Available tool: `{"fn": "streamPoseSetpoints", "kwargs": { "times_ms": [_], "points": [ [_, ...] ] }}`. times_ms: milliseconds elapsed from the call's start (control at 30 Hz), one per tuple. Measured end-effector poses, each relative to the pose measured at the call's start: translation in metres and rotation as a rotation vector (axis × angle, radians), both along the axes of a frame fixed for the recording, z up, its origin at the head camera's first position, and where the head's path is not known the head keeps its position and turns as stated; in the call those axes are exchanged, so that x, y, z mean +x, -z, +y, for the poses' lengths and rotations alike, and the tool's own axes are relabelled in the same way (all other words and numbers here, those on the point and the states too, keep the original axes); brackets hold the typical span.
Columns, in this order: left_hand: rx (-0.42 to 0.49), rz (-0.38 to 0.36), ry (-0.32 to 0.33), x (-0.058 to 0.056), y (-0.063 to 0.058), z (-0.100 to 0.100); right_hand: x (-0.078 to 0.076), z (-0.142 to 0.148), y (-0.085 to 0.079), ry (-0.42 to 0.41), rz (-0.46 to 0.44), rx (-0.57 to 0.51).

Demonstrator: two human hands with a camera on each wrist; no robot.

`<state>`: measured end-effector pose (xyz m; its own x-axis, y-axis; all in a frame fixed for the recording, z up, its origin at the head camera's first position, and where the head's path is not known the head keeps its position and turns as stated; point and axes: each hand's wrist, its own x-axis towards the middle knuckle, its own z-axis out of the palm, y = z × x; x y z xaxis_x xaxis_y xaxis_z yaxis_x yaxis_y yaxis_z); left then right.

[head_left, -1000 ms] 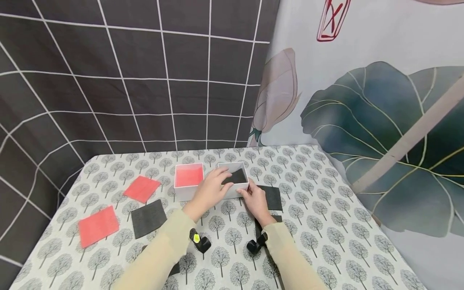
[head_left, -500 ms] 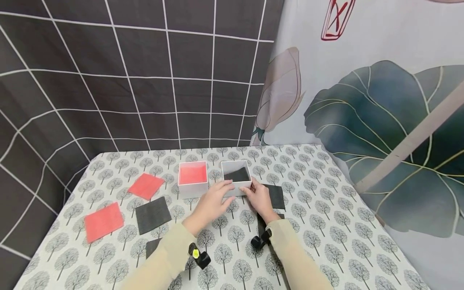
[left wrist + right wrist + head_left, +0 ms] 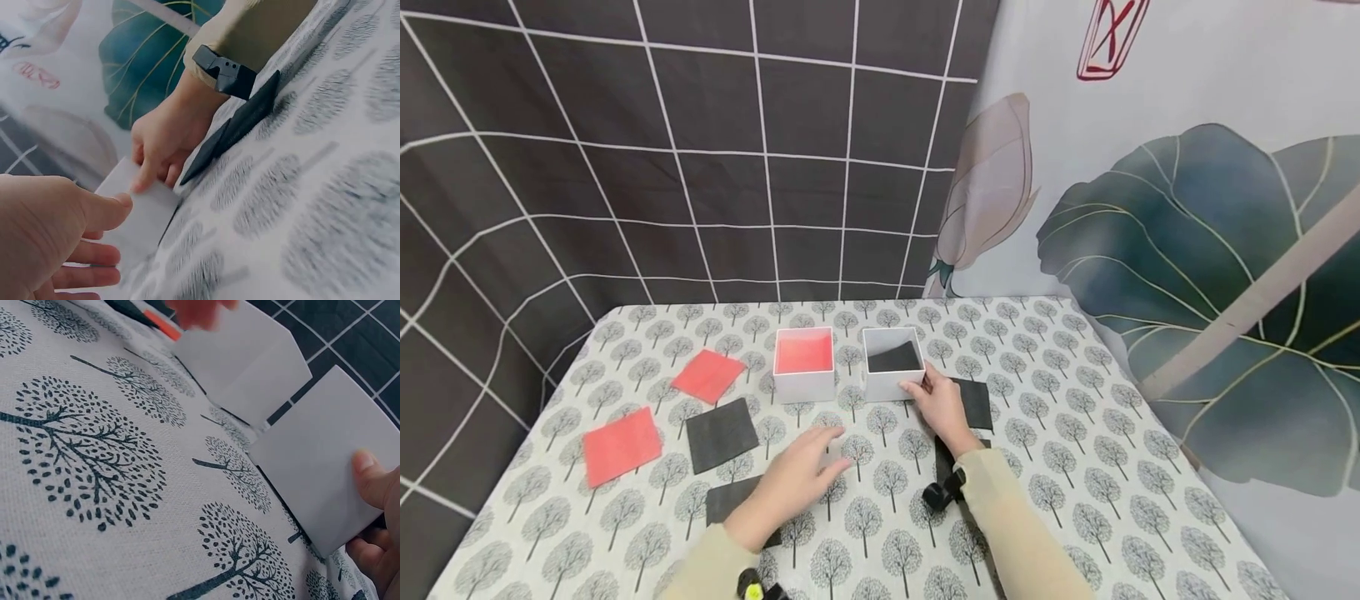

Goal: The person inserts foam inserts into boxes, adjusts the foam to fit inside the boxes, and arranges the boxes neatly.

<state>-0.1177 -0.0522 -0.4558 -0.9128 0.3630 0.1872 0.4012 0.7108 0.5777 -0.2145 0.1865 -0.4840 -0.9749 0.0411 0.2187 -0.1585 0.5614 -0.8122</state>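
Two small white boxes stand side by side on the table. The right-hand box [image 3: 886,387] has a black cloth square [image 3: 895,358] inside, and red cloth [image 3: 803,353] shows in the left-hand box [image 3: 805,388]. My right hand [image 3: 943,407] grips the right-hand box at its near right corner; in the right wrist view the thumb [image 3: 367,472] lies on the front wall and the fingers curl at the side. With nothing in it, my left hand [image 3: 797,475] hovers in front of the boxes, fingers loosely spread, thumb apart.
On the left lie two red squares [image 3: 622,446] and a black square [image 3: 722,435]; another black square [image 3: 726,498] is partly under the left forearm. More black squares [image 3: 974,404] lie beside the right hand. A tree-print cloth [image 3: 1052,500] covers the table, with curtains behind.
My left hand has drawn back from the right-hand box, toward me and to the left. The right hand stays at that box's corner. The head view has shifted slightly.
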Motion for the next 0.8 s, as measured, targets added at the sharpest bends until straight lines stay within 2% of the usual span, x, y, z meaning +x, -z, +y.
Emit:
{"fn": "streamPoseSetpoints", "kwargs": {
  "times_ms": [100, 233, 467, 633, 800],
  "points": [
    [-0.004, -0.025, -0.086, 0.017, 0.0, -0.019, 0.0, 0.001, -0.001, -0.005, 0.013, 0.006],
    [-0.018, -0.001, -0.163, 0.035, 0.001, -0.046, 0.001, 0.001, -0.001, -0.006, 0.013, 0.008],
    [-0.019, 0.026, -0.248, 0.053, 0.006, -0.082, 0.0, 0.0, 0.003, 0.011, 0.015, 0.006],
    [-0.038, 0.03, -0.255, 0.063, 0.017, -0.099, 0.001, 0.0, 0.004, -0.004, 0.005, -0.018],
    [-0.058, 0.078, -0.205, 0.068, 0.03, -0.111, 0.002, 0.0, 0.004, -0.003, 0.013, -0.024]
  ]
}}
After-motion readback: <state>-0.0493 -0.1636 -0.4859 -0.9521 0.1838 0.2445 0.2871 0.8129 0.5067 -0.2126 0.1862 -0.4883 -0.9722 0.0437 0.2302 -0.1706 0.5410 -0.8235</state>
